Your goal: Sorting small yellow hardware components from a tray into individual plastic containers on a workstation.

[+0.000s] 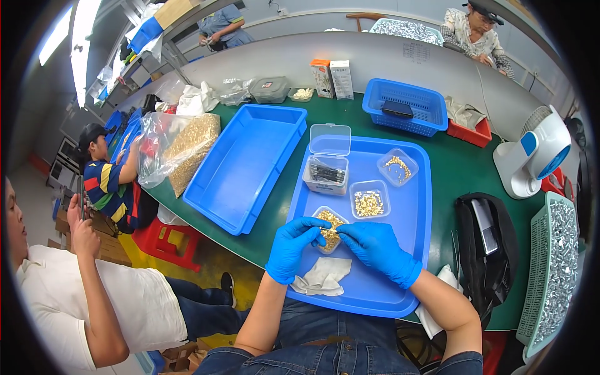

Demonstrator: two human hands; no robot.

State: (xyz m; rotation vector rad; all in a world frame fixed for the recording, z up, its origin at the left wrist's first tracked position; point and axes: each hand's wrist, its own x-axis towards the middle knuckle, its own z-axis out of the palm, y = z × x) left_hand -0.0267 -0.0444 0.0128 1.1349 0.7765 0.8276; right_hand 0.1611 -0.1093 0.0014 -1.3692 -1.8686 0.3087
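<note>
Both my hands wear blue gloves and meet above a small clear tub of tiny gold-coloured parts. My left hand is closed in a pinch, its fingertips over the tub. Opposite it, my right hand pinches as well, thumb and forefinger almost touching the left fingertips. Whatever sits between the fingers is too small to name. The tub rests in a blue tray, beside two more clear tubs of gold parts, one middle and one far right. A crumpled white cloth lies below my left hand.
A lidded clear box of dark pieces stands in the tray. Around it are a blue bin, a blue basket, a white fan, a black bag and a basket of metal parts. A person stands at left.
</note>
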